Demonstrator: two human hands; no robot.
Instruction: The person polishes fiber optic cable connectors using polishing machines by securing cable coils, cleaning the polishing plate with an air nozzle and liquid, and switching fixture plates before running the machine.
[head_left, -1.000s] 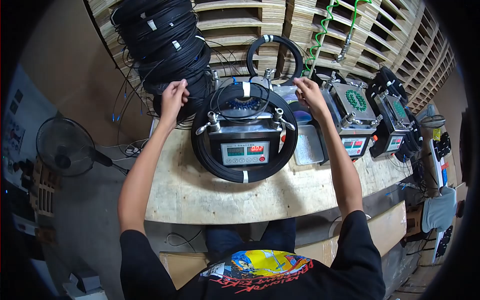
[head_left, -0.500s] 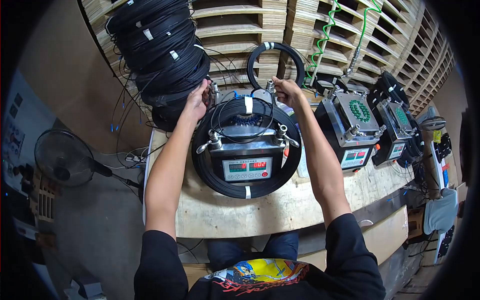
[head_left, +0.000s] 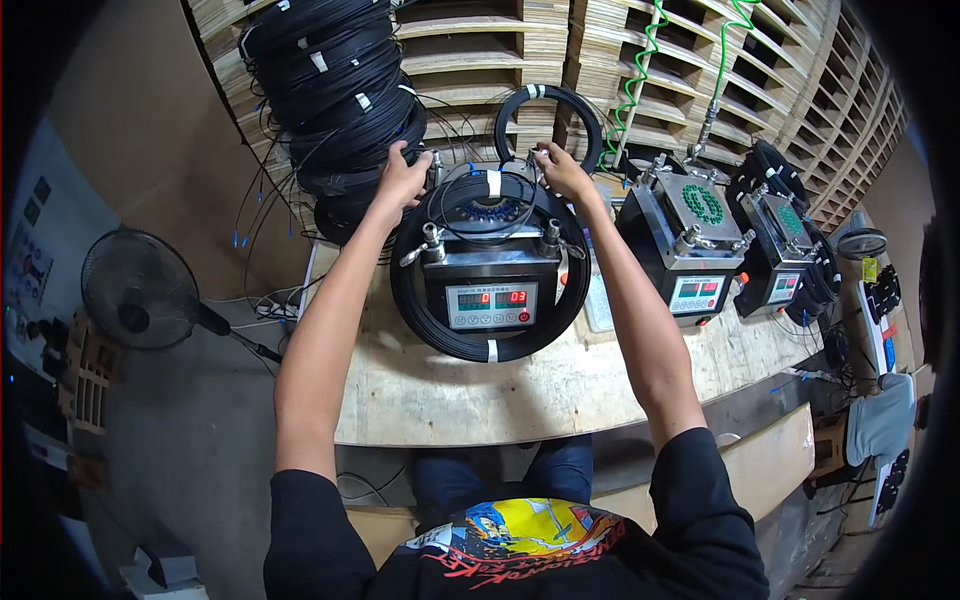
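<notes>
A polishing-machine-like metal unit [head_left: 490,262] with a lit red digital display stands in front of me, its blue-fitted top partly hidden. A black cable coil [head_left: 440,345] with white ties encircles it, resting against its front, with thin loops across the top. My left hand [head_left: 402,183] is at the rear left clamp knob [head_left: 435,165], fingers apart, thumb side close to it. At the rear right clamp [head_left: 535,163], my right hand [head_left: 565,174] has its fingers closed on the clamp handle. Two front clamp knobs [head_left: 432,238] stand upright, their levers pointing outward and down.
A tall stack of black cable coils [head_left: 345,110] rises at the left. Another coil [head_left: 548,92] leans behind the unit. Two similar machines [head_left: 690,240] with green-fitted tops stand right on the wooden table [head_left: 400,405]. A fan [head_left: 140,290] is at the left; green air hoses [head_left: 728,60] hang behind.
My view has shifted, putting the machine higher in it. The left hand's fingers have spread beside the rear left knob. The front levers hang lower, and the display digits differ.
</notes>
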